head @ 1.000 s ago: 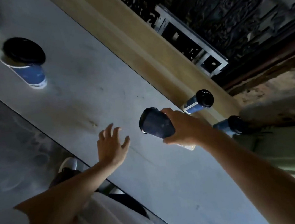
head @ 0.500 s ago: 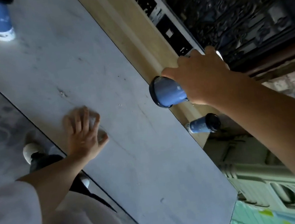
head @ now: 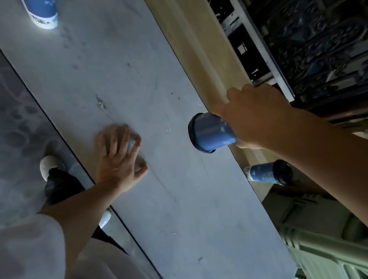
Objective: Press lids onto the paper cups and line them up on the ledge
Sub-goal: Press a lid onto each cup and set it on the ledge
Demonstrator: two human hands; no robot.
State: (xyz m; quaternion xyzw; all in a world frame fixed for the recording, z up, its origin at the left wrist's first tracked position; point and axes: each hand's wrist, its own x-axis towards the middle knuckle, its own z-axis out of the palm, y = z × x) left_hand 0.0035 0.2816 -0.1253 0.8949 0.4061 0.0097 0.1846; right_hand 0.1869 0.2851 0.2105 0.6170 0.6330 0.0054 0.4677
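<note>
Head view, entries in order.

- Item, held cup [head: 212, 133]: blue paper with pale speckles, dark lid [head: 192, 133] sitting on its rim. It is lying tilted on its side, lid pointing left, over the seam where the grey table [head: 162, 200] is meeting the pale wooden ledge [head: 188, 34]. No readable print is showing on it. Whether it is touching either surface cannot be told.
- Item, right hand [head: 256, 116]: fingers are curling round the cup's base end, gripping it.
- Item, ledge cup [head: 267, 174]: same blue, lidded in black, standing on the ledge near and right of the held cup, apart from it.
- Item, far cup [head: 41, 10]: blue with a white base band, sitting on the table at far left, its top cut off by the frame. Dark lettering is showing on the band, too blurred to read.
- Item, left hand [head: 120, 156]: fingers are spreading wide, resting on the table, motion-blurred.
- Item, shoe [head: 50, 166] and white sleeve [head: 18, 252]: showing at near left.
</note>
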